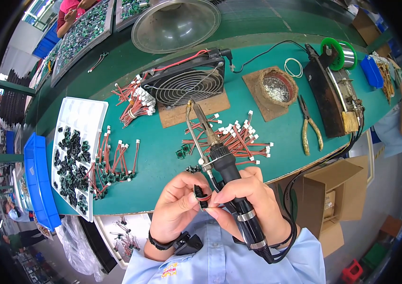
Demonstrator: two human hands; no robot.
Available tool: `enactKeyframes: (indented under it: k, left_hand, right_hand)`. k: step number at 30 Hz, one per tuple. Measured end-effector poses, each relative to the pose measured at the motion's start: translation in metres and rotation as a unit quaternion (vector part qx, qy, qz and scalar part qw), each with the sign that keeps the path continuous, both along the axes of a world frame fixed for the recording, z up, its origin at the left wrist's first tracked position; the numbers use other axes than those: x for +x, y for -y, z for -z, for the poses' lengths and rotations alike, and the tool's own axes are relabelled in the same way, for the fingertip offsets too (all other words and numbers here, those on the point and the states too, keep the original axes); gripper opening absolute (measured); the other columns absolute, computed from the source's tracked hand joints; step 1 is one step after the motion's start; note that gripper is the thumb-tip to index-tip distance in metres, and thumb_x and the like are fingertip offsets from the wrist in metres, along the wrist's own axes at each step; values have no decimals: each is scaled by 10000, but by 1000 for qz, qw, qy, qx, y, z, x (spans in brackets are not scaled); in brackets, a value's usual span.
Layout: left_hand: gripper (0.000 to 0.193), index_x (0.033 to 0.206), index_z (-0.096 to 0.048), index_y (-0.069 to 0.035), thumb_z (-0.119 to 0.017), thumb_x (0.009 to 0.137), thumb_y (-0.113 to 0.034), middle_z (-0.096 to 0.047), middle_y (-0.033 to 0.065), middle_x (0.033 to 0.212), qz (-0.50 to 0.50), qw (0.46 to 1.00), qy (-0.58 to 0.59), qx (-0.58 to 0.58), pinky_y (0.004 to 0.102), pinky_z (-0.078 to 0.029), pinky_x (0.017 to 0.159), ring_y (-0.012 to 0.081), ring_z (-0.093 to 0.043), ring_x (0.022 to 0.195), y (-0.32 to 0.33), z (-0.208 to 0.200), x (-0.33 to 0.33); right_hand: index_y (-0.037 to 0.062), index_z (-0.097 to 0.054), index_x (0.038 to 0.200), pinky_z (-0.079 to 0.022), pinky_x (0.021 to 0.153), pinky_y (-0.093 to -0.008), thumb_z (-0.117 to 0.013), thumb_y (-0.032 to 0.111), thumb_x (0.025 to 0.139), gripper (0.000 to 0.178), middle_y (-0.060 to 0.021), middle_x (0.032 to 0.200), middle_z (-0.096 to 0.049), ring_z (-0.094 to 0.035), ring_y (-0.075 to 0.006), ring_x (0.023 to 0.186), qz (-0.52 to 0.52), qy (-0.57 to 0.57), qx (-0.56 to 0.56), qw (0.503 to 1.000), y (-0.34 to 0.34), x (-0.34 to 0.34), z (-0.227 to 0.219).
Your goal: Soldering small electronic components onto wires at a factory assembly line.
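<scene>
My left hand (175,204) is closed in a pinch on a small black circuit part (199,192) in front of my chest. In my right hand (260,201) lies a soldering iron (225,165) with a thin metal feed tube beside its tip, pointing up and away over the green mat. The right thumb and a fingertip also reach red and black wires at the part. Red-and-black leads with white plugs (241,139) lie spread beyond the iron. Finished-looking boards with wires (116,173) rest left of my hands. My fingers partly hide the part.
A white tray (96,112) of small black parts sits left, beside a blue bin (35,165). Beyond the hands are a black fan (187,83), a solder pot (279,89) and pliers (306,124). A solder spool (347,56) stands far right; cables trail from the iron.
</scene>
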State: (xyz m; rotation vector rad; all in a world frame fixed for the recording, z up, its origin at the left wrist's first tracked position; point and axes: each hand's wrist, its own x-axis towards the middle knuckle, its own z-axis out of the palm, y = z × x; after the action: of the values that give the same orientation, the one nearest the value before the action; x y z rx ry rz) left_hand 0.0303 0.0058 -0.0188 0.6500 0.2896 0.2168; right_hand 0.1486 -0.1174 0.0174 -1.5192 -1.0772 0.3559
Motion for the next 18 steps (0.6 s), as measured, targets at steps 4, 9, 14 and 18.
enactKeyframes:
  k: [4, 9, 14, 18]
  left_hand:
    - [198, 1021, -509, -3, -579, 869, -110, -552, 85, 983, -21, 995, -24, 90, 287, -427, 814, 154, -545, 916, -1, -7, 1]
    - [179, 1020, -509, 14, -565, 872, -68, -583, 105, 987, -39, 985, -50, 161, 284, -440, 817, 158, -566, 918, 1, -18, -2]
    - [170, 1038, -496, 22, -536, 886, -40, -595, 116, 986, -61, 968, -110, 215, 278, -455, 804, 161, -578, 909, 5, -18, -3]
    - [170, 1047, -475, 20, -519, 896, -42, -594, 130, 1007, -53, 968, -91, 228, 291, -460, 824, 181, -582, 949, 5, -15, -5]
  right_hand:
    - [105, -529, 953, -341, 700, -295, -698, -21, 669, 354, 8, 812, -610, -543, -167, 677, -7, 4, 11, 1000, -1, 4, 4]
    - [92, -548, 957, -360, 672, -305, -699, -18, 660, 351, -3, 793, -598, -514, -183, 643, 10, -65, 28, 997, -2, 1, 11]
    - [88, -546, 965, -380, 672, -304, -734, 12, 650, 375, -13, 770, -599, -517, -197, 630, 50, -23, 20, 998, -3, 0, 13]
    - [87, -544, 972, -378, 648, -291, -764, 48, 632, 407, -9, 776, -604, -520, -197, 629, 73, 25, 38, 996, -4, -2, 17]
